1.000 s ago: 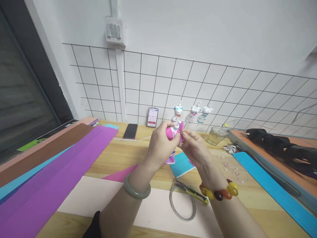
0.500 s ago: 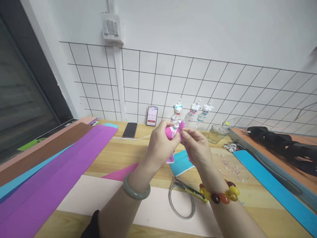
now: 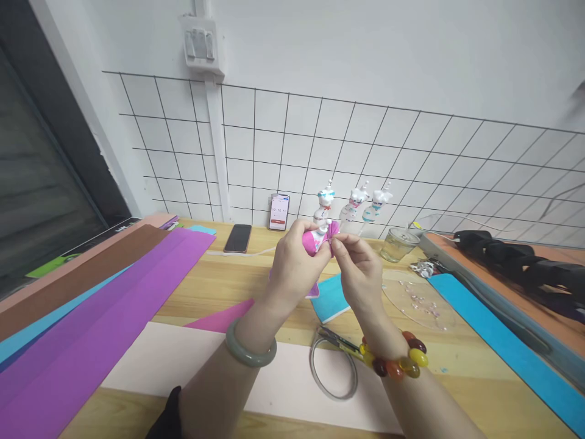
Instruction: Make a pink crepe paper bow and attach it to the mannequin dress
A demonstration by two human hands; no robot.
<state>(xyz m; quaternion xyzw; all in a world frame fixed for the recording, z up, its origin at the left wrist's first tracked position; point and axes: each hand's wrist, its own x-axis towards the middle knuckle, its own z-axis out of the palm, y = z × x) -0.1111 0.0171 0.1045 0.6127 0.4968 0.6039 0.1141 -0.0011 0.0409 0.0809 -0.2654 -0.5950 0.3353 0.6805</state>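
My left hand (image 3: pixel 295 262) is closed around a small white dress-form figurine (image 3: pixel 322 231) with pink marks and a knob on top. Bright magenta crepe material (image 3: pixel 335 230) wraps it and puffs out on its right side. At that puffed edge, the thumb and forefinger of my right hand (image 3: pixel 362 274) are pinched together. Whatever sits between these fingertips is too small to make out. Behind my hands stand three similar white figurines, one with blue trim (image 3: pixel 326 198), one with pink (image 3: pixel 358 198) and one with teal (image 3: pixel 377 204).
Below my hands lie a turquoise piece (image 3: pixel 331 299), a wire ring (image 3: pixel 320 378) and a cutter (image 3: pixel 340 342) over a pale pink strip (image 3: pixel 196 360). Coloured sheets (image 3: pixel 137 299) cover the left. A glass jar (image 3: pixel 400 245), bead tray (image 3: pixel 420 305) and two phones (image 3: pixel 237 238) surround the workspace.
My view has shifted slightly. The right hand has drawn a little left and inward, its fingers still pinched at the magenta edge. The left hand keeps its hold.
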